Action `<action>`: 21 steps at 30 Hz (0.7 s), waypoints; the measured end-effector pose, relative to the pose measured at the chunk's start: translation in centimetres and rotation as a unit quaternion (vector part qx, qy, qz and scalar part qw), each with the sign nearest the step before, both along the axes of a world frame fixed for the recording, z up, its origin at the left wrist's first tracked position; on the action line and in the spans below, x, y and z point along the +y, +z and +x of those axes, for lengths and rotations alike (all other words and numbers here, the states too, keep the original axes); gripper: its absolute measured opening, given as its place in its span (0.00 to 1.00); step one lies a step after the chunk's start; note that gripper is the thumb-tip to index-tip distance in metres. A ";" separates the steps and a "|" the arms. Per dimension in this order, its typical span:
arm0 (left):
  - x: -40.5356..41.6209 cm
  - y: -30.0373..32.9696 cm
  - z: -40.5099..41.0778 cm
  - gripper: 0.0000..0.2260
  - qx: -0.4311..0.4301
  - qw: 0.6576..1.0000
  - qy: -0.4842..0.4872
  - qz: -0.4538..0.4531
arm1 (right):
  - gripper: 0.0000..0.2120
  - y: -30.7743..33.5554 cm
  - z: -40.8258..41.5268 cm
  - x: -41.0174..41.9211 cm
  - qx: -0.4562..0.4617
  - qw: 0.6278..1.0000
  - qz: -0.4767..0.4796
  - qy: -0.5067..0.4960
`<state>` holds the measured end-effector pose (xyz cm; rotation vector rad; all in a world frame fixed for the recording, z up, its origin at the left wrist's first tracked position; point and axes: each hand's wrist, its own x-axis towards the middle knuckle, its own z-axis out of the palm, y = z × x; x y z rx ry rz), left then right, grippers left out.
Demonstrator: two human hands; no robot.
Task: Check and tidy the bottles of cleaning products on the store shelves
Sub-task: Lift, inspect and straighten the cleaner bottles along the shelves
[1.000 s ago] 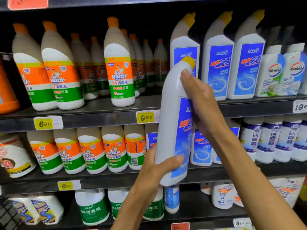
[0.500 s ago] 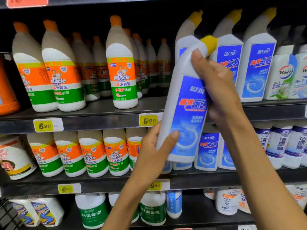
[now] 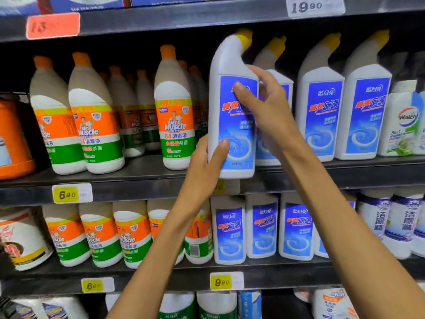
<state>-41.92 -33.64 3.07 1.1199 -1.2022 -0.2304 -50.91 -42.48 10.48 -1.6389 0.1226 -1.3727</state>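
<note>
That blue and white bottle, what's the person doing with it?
A person is holding the blue and white bottle with both hands in front of a store shelf. The left hand grips it near the bottom and the right hand grips it higher up. Its base sits right at the shelf's front edge, beside a row of matching bottles, as if being put in line.

"Mr. Muscle" and "84" read clear on the orange-and-green bleach bottle (image 3: 175, 125), "700" at its foot. Yellow price tag (image 3: 66, 194) under it says 6.90; lower-shelf yellow tag (image 3: 222, 282) shows 9.90. White tag (image 3: 307, 6) up top: 19.90. "Walch" on the white bottle (image 3: 404, 125) far right. Red tag (image 3: 53, 26): "13", blurred.
</note>
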 end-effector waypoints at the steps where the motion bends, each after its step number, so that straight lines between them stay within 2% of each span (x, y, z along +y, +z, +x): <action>1: -0.2 0.2 0.5 0.13 -0.008 1.000 0.004 0.003 | 0.20 0.1 0.3 -0.3 0.000 1.000 -0.015 -0.004; 8: -1.8 -0.2 2.6 0.17 -0.022 0.999 0.031 0.012 | 0.22 -0.6 2.3 -1.6 0.017 0.997 -0.066 -0.046; 12: -2.4 -0.4 3.8 0.12 -0.033 0.998 0.038 0.026 | 0.23 -1.5 3.5 -1.8 0.015 0.993 -0.076 -0.091; 17: -3.2 -0.5 4.2 0.16 -0.011 0.997 0.078 0.020 | 0.33 -3.2 3.4 -1.6 0.066 0.967 -0.158 -0.189; 21: -3.5 -0.4 4.0 0.17 -0.020 0.994 0.106 0.022 | 0.34 -4.0 3.2 -1.3 0.084 0.950 -0.187 -0.237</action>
